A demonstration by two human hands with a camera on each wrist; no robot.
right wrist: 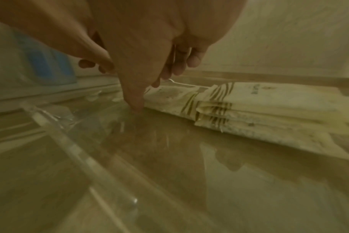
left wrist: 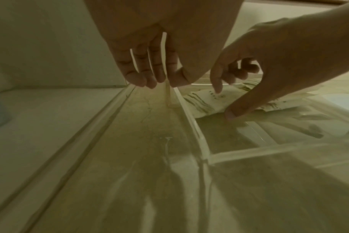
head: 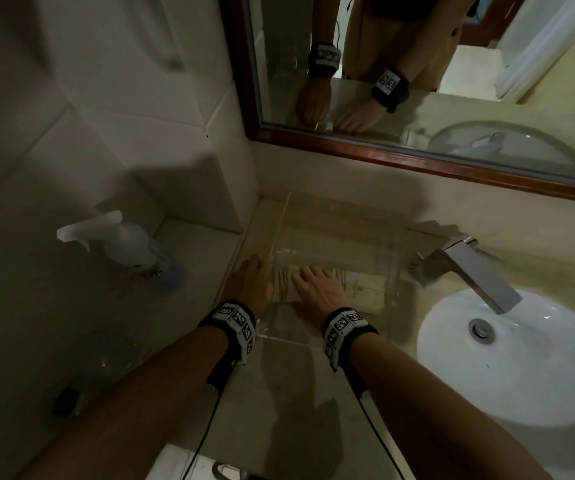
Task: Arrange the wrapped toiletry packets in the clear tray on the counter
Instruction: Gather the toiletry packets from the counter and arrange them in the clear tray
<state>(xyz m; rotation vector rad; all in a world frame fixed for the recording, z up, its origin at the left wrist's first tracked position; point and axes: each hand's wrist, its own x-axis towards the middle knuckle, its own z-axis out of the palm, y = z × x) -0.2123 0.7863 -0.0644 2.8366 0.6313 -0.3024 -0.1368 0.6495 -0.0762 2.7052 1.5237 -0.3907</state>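
A clear tray (head: 289,337) sits on the beige counter, left of the sink. Cream wrapped packets (head: 365,289) with striped ends lie across its middle in a low stack (right wrist: 269,100). My left hand (head: 251,282) is at the tray's left wall (left wrist: 191,119); the wall runs up between its fingers and thumb (left wrist: 149,75). My right hand (head: 317,285) arches over the leftmost packet (left wrist: 199,102). Its thumb (right wrist: 135,105) touches the tray floor at the packet's near edge, and its index finger (left wrist: 217,88) rests on top. The packet parts under the palm are hidden.
A white basin (head: 521,358) and chrome faucet (head: 469,268) stand just right of the tray. A white spray bottle (head: 130,244) is on the ledge to the left. The tiled wall and a framed mirror (head: 417,150) close off the back.
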